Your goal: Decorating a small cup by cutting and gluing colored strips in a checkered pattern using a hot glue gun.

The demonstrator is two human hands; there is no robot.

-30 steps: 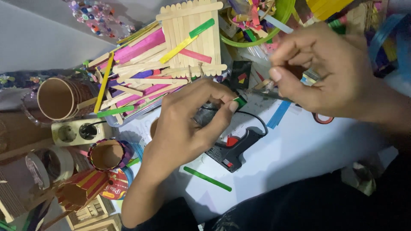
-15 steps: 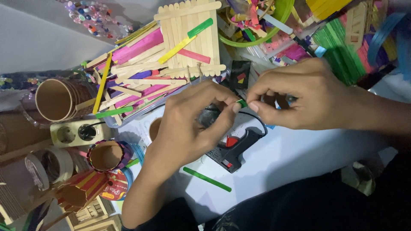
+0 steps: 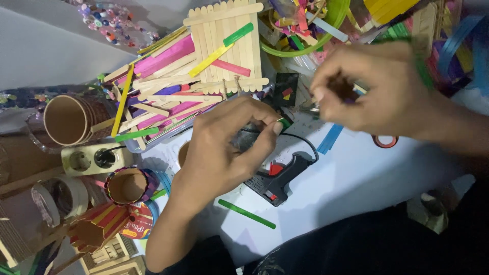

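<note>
A small green stick piece (image 3: 285, 122) is pinched in the left hand (image 3: 224, 147) above the glue gun (image 3: 277, 178), while the blurred right hand (image 3: 377, 86), grip unclear, is held apart, joining apparently unfinished.

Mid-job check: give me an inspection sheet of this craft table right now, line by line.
Surface: white tabletop, mostly covered.
Job's things: small green stick piece pinched in left hand.
Clutter: pile of coloured craft sticks, wooden stick panel, loose green stick, brown paper cup.
Hands: right hand blurred, raised above table; contents unclear.
Cables: black cord at black glue gun; white socket strip.
Surroundings: green bowl of scraps.
</note>
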